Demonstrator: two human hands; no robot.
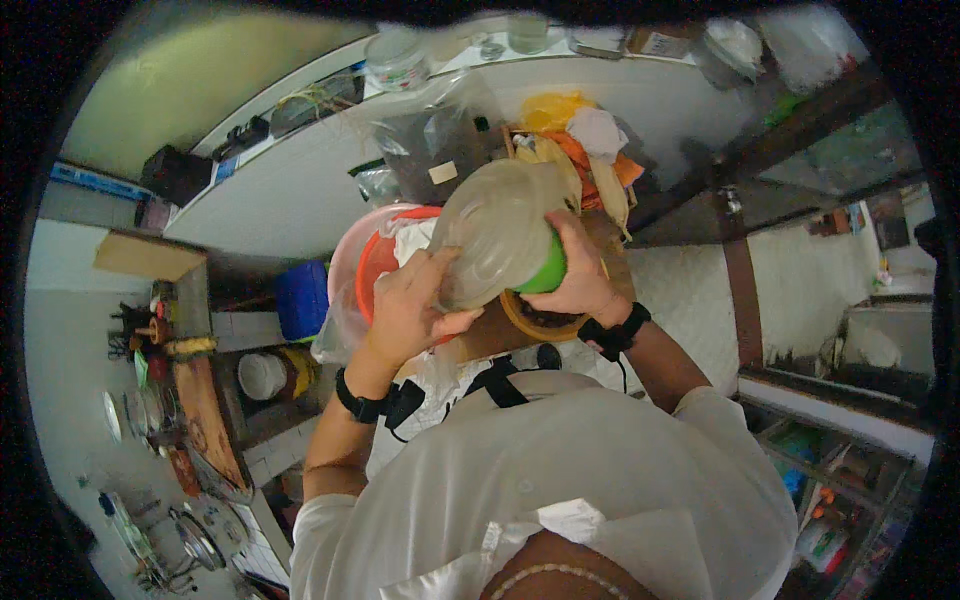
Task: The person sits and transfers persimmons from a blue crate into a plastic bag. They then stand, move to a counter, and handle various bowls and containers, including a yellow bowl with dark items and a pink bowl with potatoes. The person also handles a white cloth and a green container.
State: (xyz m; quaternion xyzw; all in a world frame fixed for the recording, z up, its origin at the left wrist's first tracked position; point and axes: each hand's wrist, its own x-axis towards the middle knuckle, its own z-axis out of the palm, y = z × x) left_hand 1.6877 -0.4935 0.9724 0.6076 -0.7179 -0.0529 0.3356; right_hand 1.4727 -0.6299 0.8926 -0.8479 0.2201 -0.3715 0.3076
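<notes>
My left hand (409, 300) grips the near left edge of a round translucent plastic lid or shallow bowl (491, 232), which is tilted in front of my chest. My right hand (581, 270) holds a green container (546, 268) against the right side of the translucent piece. Whether the two are joined cannot be told, as the translucent piece hides much of the green one. Just below my right hand sits a yellow-orange bowl (521, 324) with dark contents. To the left, behind my left hand, a red basin (367, 277) contains white cloth or plastic (412, 238).
A pink tub (341, 259) surrounds the red basin, with a blue box (301, 300) further left. Beyond my hands stand a large clear plastic bag (431, 142) and a heap of yellow and orange cloths or bags (559, 112). Jars (394, 60) line the shelf behind.
</notes>
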